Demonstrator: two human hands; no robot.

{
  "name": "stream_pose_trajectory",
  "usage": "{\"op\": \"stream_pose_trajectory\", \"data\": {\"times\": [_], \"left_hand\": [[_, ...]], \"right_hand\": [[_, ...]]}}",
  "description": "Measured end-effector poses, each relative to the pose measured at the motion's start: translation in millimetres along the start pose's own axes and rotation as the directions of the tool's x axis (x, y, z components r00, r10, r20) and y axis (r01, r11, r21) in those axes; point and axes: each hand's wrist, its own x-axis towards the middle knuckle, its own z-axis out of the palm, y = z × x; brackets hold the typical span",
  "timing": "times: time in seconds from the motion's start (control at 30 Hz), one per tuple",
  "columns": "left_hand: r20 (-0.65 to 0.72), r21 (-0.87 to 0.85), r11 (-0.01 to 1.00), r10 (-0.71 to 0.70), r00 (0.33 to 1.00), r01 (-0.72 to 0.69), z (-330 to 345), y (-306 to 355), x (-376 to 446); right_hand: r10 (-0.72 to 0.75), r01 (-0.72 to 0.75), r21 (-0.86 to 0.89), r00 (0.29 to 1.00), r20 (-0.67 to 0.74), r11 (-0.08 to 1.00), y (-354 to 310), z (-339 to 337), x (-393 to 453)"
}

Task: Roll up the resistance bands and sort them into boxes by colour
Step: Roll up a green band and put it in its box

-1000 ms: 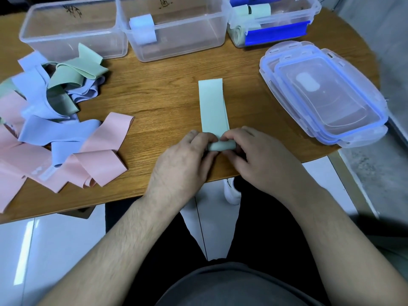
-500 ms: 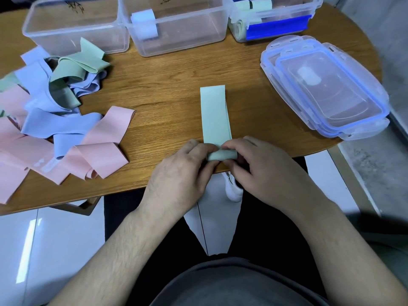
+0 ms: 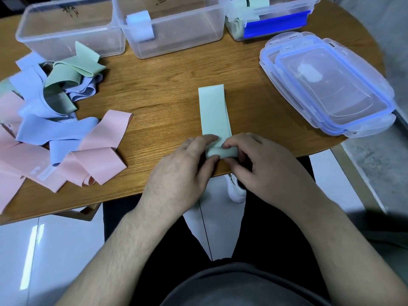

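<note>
Wooden table, three boxes, two hands

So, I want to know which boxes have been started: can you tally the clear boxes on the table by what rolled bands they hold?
Holding green rolls: 1, the right box
Holding a blue roll: 1, the middle box
No roll visible inside: 1, the left box
Total: 3 boxes

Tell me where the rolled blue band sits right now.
In the head view, the rolled blue band sits inside the middle clear box, against its left front corner, at the table's far edge between the empty left box and the right box holding green rolls.
</note>
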Motion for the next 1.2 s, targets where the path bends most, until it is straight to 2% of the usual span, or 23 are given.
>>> {"op": "stream_pose_trajectory", "data": {"times": [0.13,0.3,0.63,0.87,1.2], "left_hand": [[-0.034,-0.051,0.998,-0.028,0.999,0.027,-0.8,2.5,-2.3],[-0.079,0.018,1.0,0.028,0.996,-0.026,0.1,1.4,-3.0],[-0.066,0.013,1.0,0.029,0.997,-0.028,-0.1,-3.4,7.1],[-0.081,0.001,0.999,0.032,0.996,-0.032,0.5,-5.1,6.6],[-0.06,0.085,0.993,0.082,0.995,-0.077,1.4,-9.9,16.1]], "right_hand": [[0.006,-0.006,0.006,1.0,0.016,1.0,0.5,-0.7,2.9],[0.007,-0.007,0.005,1.0,0.016,1.0,3.3,0.9,7.0],[-0.005,0.007,-0.034,0.999,0.046,0.999,2.1,-1.9,7.7],[0.04,-0.037,-0.037,0.996,0.08,0.999,3.2,-4.7,15.4],[0.055,-0.042,-0.074,0.982,0.181,0.996,0.4,-11.5,25.4]]}}
